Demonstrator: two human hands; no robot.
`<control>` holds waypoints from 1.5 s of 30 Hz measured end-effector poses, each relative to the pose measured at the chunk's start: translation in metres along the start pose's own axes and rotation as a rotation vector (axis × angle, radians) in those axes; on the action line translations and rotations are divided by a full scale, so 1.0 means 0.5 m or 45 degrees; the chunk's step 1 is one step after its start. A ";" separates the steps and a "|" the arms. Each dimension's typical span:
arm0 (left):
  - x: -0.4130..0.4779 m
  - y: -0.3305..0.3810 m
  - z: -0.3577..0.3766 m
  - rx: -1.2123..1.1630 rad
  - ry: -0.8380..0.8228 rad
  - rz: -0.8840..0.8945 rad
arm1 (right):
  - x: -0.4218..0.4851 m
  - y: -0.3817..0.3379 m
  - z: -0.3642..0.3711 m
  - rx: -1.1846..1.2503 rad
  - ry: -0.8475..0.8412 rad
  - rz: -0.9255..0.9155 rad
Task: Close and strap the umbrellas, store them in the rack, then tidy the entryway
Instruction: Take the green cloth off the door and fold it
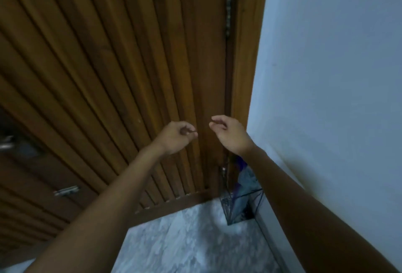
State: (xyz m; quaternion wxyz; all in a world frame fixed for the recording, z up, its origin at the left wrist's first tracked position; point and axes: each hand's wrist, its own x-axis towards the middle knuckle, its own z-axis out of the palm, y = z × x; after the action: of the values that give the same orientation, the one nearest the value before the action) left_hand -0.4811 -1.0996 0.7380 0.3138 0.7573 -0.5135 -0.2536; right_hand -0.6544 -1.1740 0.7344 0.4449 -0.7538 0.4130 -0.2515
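Both of my arms are raised in front of a slatted wooden door (pixel 121 59). My left hand (pixel 177 138) has its fingers curled in with the thumb against the index finger, and I see nothing in it. A hand's width to its right, my right hand (pixel 229 134) hangs with loosely bent fingers and is empty. Below them, in the corner between door frame and wall, stands a dark wire rack (pixel 226 207). Blue umbrella fabric (pixel 247 178) sticks up out of it, partly hidden behind my right forearm.
A pale wall (pixel 330 77) fills the right side. The door's hinge (pixel 228 14) sits by the wooden frame. Metal latches (pixel 66 190) show on the dark door panel at the left. Marble-patterned floor (pixel 185 240) lies below.
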 end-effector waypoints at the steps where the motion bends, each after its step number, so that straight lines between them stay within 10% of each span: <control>1: -0.027 0.004 -0.052 0.006 0.062 0.012 | -0.003 -0.047 0.011 0.016 -0.055 -0.048; 23: -0.694 -0.171 -0.908 0.405 0.889 0.028 | -0.216 -0.846 0.568 0.048 -0.252 -0.861; 45: -0.419 -0.664 -1.275 -0.001 1.061 -0.278 | 0.181 -1.027 1.149 -0.041 -0.432 -0.782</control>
State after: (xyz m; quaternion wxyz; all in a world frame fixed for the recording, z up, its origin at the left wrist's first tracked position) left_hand 0.1023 -0.6747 0.9365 0.4660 0.8448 -0.2596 0.0419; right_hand 0.0276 -0.8493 0.9124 0.3988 -0.8808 0.0911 -0.2383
